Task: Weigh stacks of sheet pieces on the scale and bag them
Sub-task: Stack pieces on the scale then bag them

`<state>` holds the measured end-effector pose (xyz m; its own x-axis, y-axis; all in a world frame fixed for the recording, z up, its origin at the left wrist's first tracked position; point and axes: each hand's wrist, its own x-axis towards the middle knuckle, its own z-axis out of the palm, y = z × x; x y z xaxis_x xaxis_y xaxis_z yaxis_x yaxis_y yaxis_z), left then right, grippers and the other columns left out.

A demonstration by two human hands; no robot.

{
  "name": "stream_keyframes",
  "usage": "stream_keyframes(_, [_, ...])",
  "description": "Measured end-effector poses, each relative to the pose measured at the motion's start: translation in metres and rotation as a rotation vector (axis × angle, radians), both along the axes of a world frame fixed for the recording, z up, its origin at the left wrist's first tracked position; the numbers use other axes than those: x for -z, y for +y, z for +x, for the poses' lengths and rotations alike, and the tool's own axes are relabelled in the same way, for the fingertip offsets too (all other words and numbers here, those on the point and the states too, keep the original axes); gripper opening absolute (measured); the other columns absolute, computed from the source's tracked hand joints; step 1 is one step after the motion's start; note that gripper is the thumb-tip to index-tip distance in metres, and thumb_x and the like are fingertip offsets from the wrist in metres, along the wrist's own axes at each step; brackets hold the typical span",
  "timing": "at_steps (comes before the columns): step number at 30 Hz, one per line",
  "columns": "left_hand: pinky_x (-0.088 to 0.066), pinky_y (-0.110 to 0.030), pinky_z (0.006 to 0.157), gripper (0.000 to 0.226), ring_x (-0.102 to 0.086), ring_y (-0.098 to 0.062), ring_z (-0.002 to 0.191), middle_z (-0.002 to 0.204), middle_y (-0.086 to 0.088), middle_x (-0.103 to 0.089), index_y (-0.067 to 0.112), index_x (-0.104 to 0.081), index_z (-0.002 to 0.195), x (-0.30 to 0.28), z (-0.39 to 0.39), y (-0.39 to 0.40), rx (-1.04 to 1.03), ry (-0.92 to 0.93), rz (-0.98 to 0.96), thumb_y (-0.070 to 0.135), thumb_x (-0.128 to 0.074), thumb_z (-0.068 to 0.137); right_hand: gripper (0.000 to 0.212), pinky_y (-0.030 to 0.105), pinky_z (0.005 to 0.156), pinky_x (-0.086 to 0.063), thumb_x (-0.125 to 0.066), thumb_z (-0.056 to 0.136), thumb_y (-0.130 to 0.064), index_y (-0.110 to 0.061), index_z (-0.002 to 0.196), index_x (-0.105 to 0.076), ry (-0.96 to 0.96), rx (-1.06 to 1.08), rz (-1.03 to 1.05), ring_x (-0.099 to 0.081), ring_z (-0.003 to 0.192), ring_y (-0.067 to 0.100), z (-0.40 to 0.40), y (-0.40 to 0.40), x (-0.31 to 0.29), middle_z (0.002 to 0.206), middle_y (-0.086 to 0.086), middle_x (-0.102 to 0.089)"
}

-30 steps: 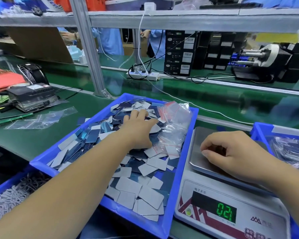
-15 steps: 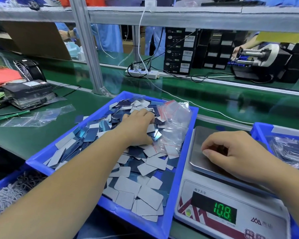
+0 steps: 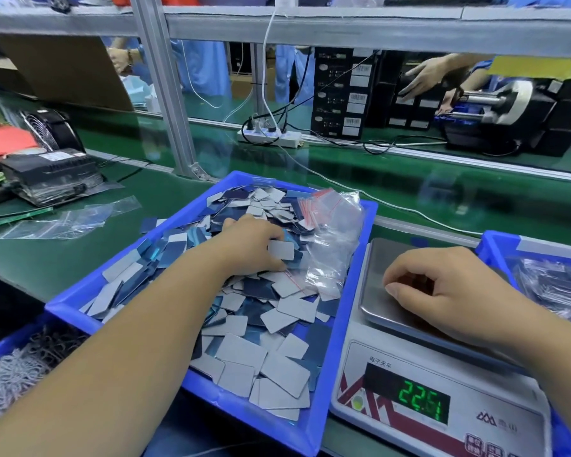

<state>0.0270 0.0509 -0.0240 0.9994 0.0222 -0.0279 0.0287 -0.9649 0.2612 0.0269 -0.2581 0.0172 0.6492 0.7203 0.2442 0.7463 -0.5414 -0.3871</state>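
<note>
While my right hand (image 3: 455, 291) is resting curled and empty over the scale (image 3: 386, 258) pan to receive pieces, my left hand (image 3: 248, 245) is pinching sheet pieces (image 3: 281, 250) in the blue tray (image 3: 350, 311).

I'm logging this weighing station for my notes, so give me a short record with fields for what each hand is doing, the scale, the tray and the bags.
left hand: left hand reaches into the blue tray, gripping sheet pieces
right hand: right hand, fingers curled, rests on the scale pan; anything under it is hidden
scale display: display shows green digits, about 22.51
bags: clear zip bags lie in the tray's right side
far right: second blue bin holds filled bags
</note>
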Motion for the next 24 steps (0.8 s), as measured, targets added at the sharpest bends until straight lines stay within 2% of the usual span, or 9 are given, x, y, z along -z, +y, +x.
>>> stream_keyframes(5, [-0.028,-0.029,0.058,0.040,-0.050,-0.018,0.072,0.077,0.001,-0.057,0.024,-0.057,0.079,0.001,-0.002,0.011,0.004,-0.041,-0.128,0.060,-0.074,0.080,0.011,0.007,0.068,-0.041,-0.072,0.084,-0.013,-0.024,0.081,-0.073,0.001,-0.003,-0.002,-0.060,0.080,0.000,0.000,0.001,-0.001,0.074,-0.021,-0.067])
stream_keyframes(9, [-0.033,-0.032,0.056,0.057,-0.056,-0.022,0.072,0.075,-0.005,-0.061,0.012,-0.062,0.083,0.004,0.004,0.014,-0.049,-0.041,-0.110,0.067,-0.071,0.077,0.011,0.008,0.068,-0.042,-0.071,0.084,-0.014,-0.025,0.081,-0.073,-0.004,0.000,0.007,-0.061,0.079,0.001,-0.001,0.000,0.000,0.073,-0.021,-0.067])
stream_keyframes(11, [-0.031,-0.032,0.052,0.056,-0.052,-0.018,0.064,0.069,-0.001,-0.057,0.014,-0.057,0.074,0.005,0.006,0.015,-0.069,-0.065,-0.105,0.068,-0.071,0.078,0.012,0.009,0.067,-0.042,-0.071,0.084,-0.015,-0.026,0.080,-0.073,-0.002,-0.004,0.008,-0.061,0.078,0.001,-0.001,-0.001,0.000,0.072,-0.021,-0.066])
stream_keyframes(14, [-0.026,-0.034,0.051,0.059,-0.042,-0.016,0.055,0.062,0.000,-0.047,0.015,-0.044,0.066,0.001,0.006,0.017,-0.132,-0.214,-0.144,0.066,-0.067,0.081,0.012,0.008,0.068,-0.041,-0.070,0.085,-0.016,-0.027,0.081,-0.073,-0.017,0.002,0.017,-0.060,0.078,-0.002,0.003,-0.002,0.000,0.073,-0.024,-0.065])
stream_keyframes(16, [-0.025,-0.033,0.050,0.056,-0.042,-0.014,0.053,0.058,0.002,-0.044,0.017,-0.044,0.064,-0.006,0.006,0.018,-0.188,-0.321,-0.218,0.064,-0.066,0.083,0.013,0.009,0.068,-0.041,-0.069,0.084,-0.015,-0.027,0.079,-0.072,-0.027,0.032,0.052,-0.060,0.078,-0.002,0.005,-0.004,-0.002,0.077,-0.025,-0.065])
stream_keyframes(18, [-0.029,-0.032,0.049,0.049,-0.045,-0.006,0.052,0.058,0.004,-0.049,0.020,-0.052,0.067,-0.013,0.008,0.015,-0.208,-0.368,-0.284,0.062,-0.065,0.085,0.016,0.013,0.067,-0.043,-0.069,0.084,-0.013,-0.026,0.077,-0.071,-0.040,0.083,0.094,-0.060,0.076,0.001,0.008,-0.007,-0.002,0.080,-0.025,-0.065])
stream_keyframes(20, [-0.031,-0.029,0.049,0.038,-0.048,-0.002,0.052,0.061,0.007,-0.053,0.026,-0.056,0.072,-0.020,0.010,0.005,-0.194,-0.407,-0.334,0.060,-0.066,0.086,0.018,0.010,0.064,-0.043,-0.068,0.084,-0.011,-0.026,0.074,-0.070,-0.052,0.141,0.134,-0.060,0.073,0.000,0.012,-0.008,-0.001,0.076,-0.025,-0.065])
stream_keyframes(22, [-0.033,-0.021,0.049,0.035,-0.049,-0.001,0.057,0.068,0.007,-0.056,0.027,-0.053,0.077,-0.029,0.010,-0.013,-0.144,-0.437,-0.372,0.057,-0.069,0.085,0.021,0.007,0.063,-0.041,-0.068,0.084,-0.011,-0.028,0.071,-0.068,-0.077,0.218,0.163,-0.059,0.072,-0.003,0.017,-0.011,-0.003,0.067,-0.019,-0.065])
stream_keyframes(24, [-0.033,-0.016,0.050,0.039,-0.052,0.001,0.065,0.076,0.010,-0.057,0.028,-0.047,0.079,-0.038,0.010,-0.040,-0.023,-0.409,-0.392,0.059,-0.070,0.083,0.022,0.002,0.062,-0.037,-0.067,0.084,-0.013,-0.029,0.069,-0.065,-0.124,0.339,0.230,-0.058,0.071,-0.008,0.026,-0.018,-0.008,0.060,-0.023,-0.063])
